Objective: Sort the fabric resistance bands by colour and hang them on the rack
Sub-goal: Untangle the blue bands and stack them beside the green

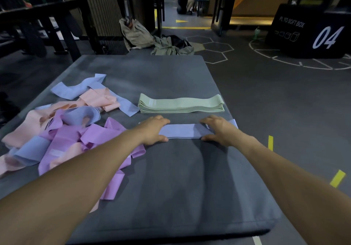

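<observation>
Both grips on blue band

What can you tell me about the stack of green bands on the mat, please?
The green bands are pale mint fabric loops, flattened and piled into one neat, even stack lying lengthwise across the grey mat. A small pale label shows near the left end. Nothing touches the stack; the blue band lies just in front of it.
</observation>
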The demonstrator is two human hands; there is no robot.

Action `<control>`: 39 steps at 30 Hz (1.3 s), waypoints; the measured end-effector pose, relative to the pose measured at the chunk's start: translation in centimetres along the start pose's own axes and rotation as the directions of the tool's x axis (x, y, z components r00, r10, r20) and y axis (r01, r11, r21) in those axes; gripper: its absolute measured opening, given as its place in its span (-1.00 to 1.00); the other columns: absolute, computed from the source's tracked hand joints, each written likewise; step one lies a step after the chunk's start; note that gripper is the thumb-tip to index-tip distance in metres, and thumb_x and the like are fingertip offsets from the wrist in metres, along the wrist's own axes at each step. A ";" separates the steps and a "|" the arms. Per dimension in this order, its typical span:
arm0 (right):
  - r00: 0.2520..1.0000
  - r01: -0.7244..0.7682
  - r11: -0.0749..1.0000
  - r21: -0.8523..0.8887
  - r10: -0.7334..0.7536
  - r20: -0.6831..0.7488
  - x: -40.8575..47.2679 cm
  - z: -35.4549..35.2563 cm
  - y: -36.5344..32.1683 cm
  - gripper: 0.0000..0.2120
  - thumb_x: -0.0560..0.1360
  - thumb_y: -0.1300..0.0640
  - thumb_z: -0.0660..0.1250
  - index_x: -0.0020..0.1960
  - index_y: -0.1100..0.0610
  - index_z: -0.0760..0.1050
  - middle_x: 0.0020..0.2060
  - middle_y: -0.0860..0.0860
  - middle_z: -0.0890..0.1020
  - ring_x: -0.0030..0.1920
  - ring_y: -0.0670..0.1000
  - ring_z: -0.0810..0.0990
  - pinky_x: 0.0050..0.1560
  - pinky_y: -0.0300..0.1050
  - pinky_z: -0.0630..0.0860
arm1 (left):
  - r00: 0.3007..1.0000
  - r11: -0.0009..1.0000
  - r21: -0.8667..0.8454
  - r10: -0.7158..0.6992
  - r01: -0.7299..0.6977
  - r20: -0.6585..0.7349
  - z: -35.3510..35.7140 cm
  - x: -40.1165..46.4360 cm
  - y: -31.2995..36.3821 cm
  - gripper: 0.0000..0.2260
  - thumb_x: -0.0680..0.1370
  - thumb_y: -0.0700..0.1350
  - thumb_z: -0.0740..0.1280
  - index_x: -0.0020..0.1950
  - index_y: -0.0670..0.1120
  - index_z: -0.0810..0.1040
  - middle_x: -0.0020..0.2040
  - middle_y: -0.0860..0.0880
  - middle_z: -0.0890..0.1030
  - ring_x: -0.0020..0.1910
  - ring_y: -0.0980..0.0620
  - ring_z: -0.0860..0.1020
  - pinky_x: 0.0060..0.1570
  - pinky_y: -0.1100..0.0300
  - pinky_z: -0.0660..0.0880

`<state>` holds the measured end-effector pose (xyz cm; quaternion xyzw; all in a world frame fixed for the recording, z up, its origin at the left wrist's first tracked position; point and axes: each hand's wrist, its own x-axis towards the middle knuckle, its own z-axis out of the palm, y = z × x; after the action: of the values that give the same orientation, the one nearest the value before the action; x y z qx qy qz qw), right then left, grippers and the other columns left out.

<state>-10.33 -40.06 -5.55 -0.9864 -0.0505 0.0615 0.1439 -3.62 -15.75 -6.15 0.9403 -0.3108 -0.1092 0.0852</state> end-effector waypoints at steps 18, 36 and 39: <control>0.983 0.124 0.992 0.031 -0.118 -0.141 4.1 -1.6 -10.6 -0.51 0.48 0.11 0.37 0.37 0.16 0.37 0.26 0.13 0.43 0.28 0.13 0.42 0.25 -0.14 0.28 | 0.944 0.979 -0.184 -0.135 0.082 -0.300 -4.5 -3.1 -3.9 -0.70 0.55 -0.08 0.28 0.29 -0.07 0.45 0.24 -0.07 0.44 0.22 -0.09 0.45 0.24 0.02 0.38; 0.978 0.209 0.898 -0.387 -0.196 0.074 16.4 3.1 -21.9 -0.68 0.54 0.27 0.16 0.28 0.24 0.37 0.24 0.22 0.43 0.24 0.20 0.46 0.19 0.00 0.41 | 0.879 0.939 -0.130 -0.344 0.319 -0.329 -5.8 -3.7 -17.9 -0.65 0.53 -0.03 0.31 0.30 -0.05 0.45 0.25 -0.09 0.41 0.23 -0.11 0.42 0.19 -0.03 0.41; 0.973 0.212 0.875 -0.435 -0.229 0.015 16.2 3.5 -21.7 -0.70 0.55 0.34 0.11 0.26 0.24 0.40 0.22 0.21 0.46 0.22 0.22 0.48 0.17 0.01 0.41 | 0.882 0.940 -0.136 -0.341 0.313 -0.326 -5.1 -3.5 -17.9 -0.67 0.54 -0.05 0.29 0.30 -0.06 0.45 0.24 -0.08 0.42 0.22 -0.11 0.43 0.17 0.00 0.42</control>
<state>3.44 -16.49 -4.34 -0.9823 -0.1724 0.0138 -0.0723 5.15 1.03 -4.77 0.9795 -0.1235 0.0322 0.1558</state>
